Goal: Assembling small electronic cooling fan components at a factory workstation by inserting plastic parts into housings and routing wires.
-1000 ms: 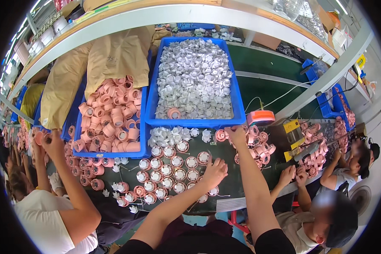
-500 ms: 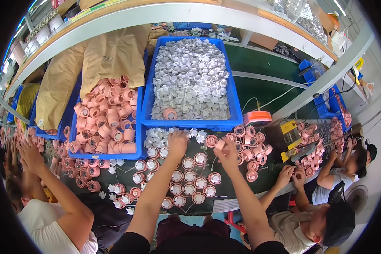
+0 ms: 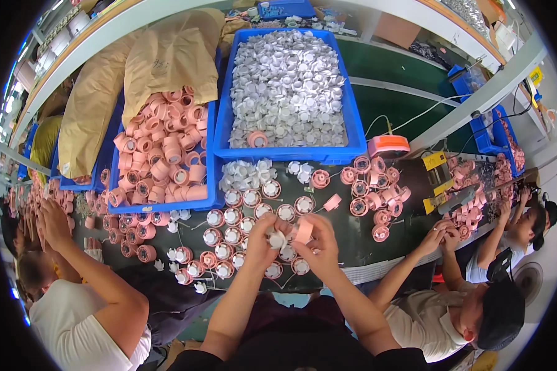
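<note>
Close together over the middle of the green bench, both of my hands are closed on parts. My left hand [image 3: 261, 242] grips a white petal-edged plastic part [image 3: 277, 240]. A pink plastic ring-shaped housing [image 3: 304, 230] is pinched in my right hand [image 3: 323, 246], right beside the white part; whether the two touch I cannot tell. Beneath and around my hands lie several pink housings with white inserts [image 3: 231, 216], some with thin wires. Loose white parts [image 3: 244, 175] are heaped behind them. Pink housings without white inserts [image 3: 372, 201] are piled to the right.
A blue bin [image 3: 291, 153] of white parts stands at the back, beside another blue bin [image 3: 211, 179] of pink housings under brown paper. An orange-and-white device [image 3: 388, 146] and a white frame post [image 3: 470, 127] are to the right. Co-workers sit left [image 3: 86, 303] and right [image 3: 439, 321].
Both hands have drawn back toward me and come together, my left from the loose white parts and my right from the pink housings. Each now holds a part. The view has shifted slightly.
</note>
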Available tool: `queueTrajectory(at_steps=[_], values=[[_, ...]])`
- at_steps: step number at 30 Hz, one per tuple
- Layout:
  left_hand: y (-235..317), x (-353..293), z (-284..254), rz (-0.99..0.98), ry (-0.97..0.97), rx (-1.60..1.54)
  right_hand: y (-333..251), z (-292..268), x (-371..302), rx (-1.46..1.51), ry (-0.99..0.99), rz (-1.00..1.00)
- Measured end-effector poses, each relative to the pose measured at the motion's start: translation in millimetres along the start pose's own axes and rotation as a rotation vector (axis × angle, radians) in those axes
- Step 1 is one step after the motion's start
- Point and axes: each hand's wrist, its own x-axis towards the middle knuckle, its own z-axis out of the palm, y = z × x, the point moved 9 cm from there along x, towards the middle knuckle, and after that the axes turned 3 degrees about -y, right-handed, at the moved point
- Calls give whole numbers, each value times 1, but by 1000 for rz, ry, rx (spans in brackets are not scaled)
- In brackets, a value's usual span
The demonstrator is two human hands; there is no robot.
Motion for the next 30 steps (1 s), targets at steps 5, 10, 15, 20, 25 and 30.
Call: queueTrajectory(at_steps=[5,10,15,20,25,30], values=[[13,45,-42,272,250,-50,28,13,-1,-92,-29,101],[23,29,3,166,-54,-10,26,13,-6,-30,3,30],[19,-14,30,14,-156,55,-31,32,-1,-269,-147,-161],[25,-35,53,71,-166,214,-41,34,-9,-317,-136,-150],[31,-41,59,137,-248,326,-47,33,-13,-214,-102,-96],[32,-47,59,122,-194,310,-59,34,-13,-312,-113,-191]])
